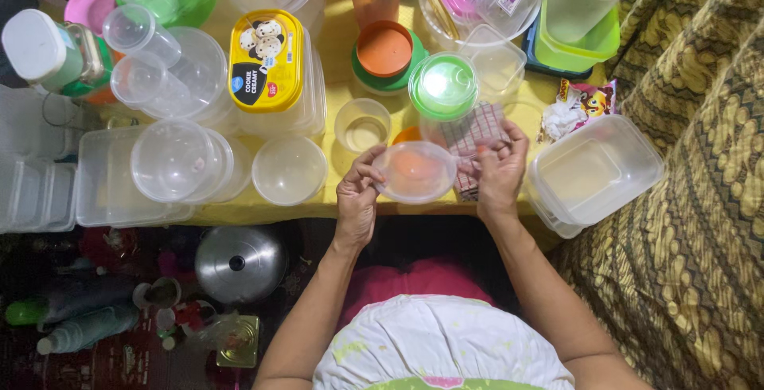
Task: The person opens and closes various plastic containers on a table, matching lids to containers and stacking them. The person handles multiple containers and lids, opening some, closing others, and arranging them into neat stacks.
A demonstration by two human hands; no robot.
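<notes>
Down at the near edge of the yellow table (342,56), the person holds a small clear round lid (414,171) between both hands. The left hand (358,191) pinches its left rim, fingers curled together on the plastic. The right hand (497,169) is on the lid's right side, its fingers closed on a checked cloth (475,131) pressed against that rim; the cloth bunches under the fingertips and spreads up toward a green-rimmed round lid (443,85).

Just beyond the held lid stands a small clear cup (363,126). To the right, near the right hand, a clear rectangular tub (595,173) hangs partly over the table edge beside a patterned fabric (692,159). To the left lie an upturned clear bowl (289,169) and a stack of round clear containers (181,159) on flat rectangular tubs. Farther back sit a yellow ice-cream box (266,61), an orange lid (384,48) on a green one, and more plastic tubs and cups. Below the table, a steel pot lid (240,263) rests among bottles on the floor.
</notes>
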